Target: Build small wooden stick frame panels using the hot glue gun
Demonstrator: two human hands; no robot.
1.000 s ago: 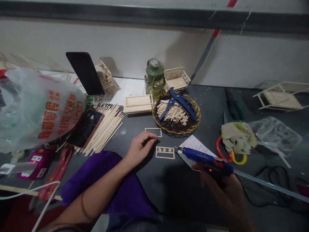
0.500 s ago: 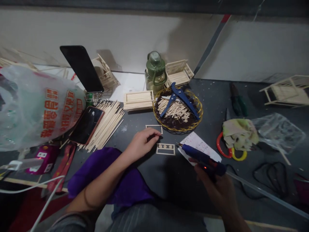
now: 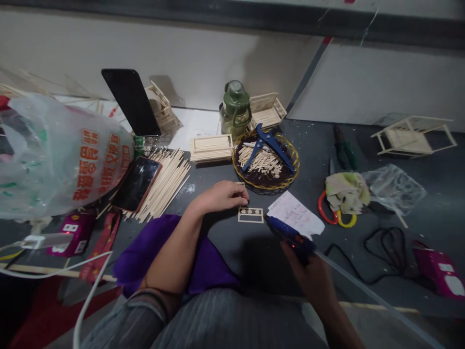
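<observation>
glue gun poised beside a little wooden frame

the right hand (image 3: 310,271) is wrapped around a blue glue gun (image 3: 290,235), gripping it with the nozzle pointing inward, probably so the tip can reach the small wooden frame (image 3: 250,214) without the arm covering it. that frame lies flat on the counter (image 3: 316,160) between the two hands; whether the nozzle touches its right side, i cannot tell. a long clear glue stick (image 3: 363,290) trails from the gun's back, angled clear of the workspace.

the left hand (image 3: 228,196) rests at the frame's upper left corner, fingers loosely curled; i cannot tell whether they pinch anything. it seems placed there to be near the piece.

behind, a basket (image 3: 236,167) holds short cut sticks and a blue cutter (image 3: 276,149), presumably gathered there so small bits don't scatter. a written sheet (image 3: 296,213) lies within easy view.
</observation>
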